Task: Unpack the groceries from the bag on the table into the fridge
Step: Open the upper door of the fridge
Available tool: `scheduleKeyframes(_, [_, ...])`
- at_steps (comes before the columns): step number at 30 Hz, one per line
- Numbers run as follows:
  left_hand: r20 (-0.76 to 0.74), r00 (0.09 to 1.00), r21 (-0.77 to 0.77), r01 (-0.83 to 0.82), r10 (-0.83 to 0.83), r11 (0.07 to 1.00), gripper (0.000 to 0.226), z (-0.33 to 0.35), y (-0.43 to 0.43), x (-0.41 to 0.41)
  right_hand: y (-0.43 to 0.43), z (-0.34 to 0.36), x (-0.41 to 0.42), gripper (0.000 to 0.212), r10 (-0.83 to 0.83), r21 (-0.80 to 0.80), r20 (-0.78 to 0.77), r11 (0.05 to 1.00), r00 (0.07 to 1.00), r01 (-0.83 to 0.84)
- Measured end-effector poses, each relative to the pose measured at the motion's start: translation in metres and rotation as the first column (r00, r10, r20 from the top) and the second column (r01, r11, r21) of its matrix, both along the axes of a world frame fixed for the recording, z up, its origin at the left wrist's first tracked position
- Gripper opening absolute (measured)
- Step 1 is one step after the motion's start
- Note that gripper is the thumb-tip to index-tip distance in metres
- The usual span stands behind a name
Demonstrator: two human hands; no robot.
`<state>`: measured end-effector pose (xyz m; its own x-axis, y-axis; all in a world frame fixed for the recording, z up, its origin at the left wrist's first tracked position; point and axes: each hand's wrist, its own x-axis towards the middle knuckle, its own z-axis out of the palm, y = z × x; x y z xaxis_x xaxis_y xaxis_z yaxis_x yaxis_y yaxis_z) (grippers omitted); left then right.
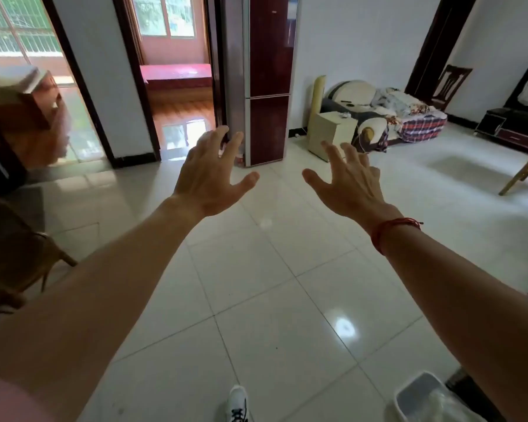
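Note:
A tall dark red two-door fridge (267,77) stands against the far wall, both doors closed. My left hand (209,178) and my right hand (349,181) are stretched out in front of me over the tiled floor, fingers spread, holding nothing. Both hands are well short of the fridge. A red string bracelet sits on my right wrist. No grocery bag or table top shows clearly in view.
A small cream cabinet (331,135) and a cluttered sofa (387,117) stand right of the fridge. A doorway (180,95) opens to its left. A wooden chair (22,248) is at my left, a white bin (427,400) at bottom right, a yellow table leg (521,175) at far right.

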<state>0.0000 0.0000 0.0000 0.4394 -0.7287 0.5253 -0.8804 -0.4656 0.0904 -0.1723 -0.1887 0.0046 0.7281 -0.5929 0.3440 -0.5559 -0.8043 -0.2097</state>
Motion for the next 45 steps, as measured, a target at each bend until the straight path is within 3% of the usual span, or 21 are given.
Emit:
scheduleKeyframes(21, [-0.060,0.998,0.040,0.031,-0.029,0.999,0.096,-0.002,-0.201,0.291,-0.192,0.003,0.287,0.074,-0.038,0.009,-0.055,0.999,0.998,0.039])
scheduleKeyframes(36, [-0.057,0.998,0.026,-0.008,0.009,1.000,0.092,-0.005,-0.433,0.479,-0.441,-0.009,0.485,0.074,0.018,0.015,-0.036,1.000,0.999,-0.017])
scheduleKeyframes(45, [-0.027,0.999,0.016,-0.045,0.046,0.999,0.090,-0.002,-0.532,0.585,-0.537,-0.005,0.596,0.074,0.049,-0.001,-0.035,0.999,0.998,-0.049])
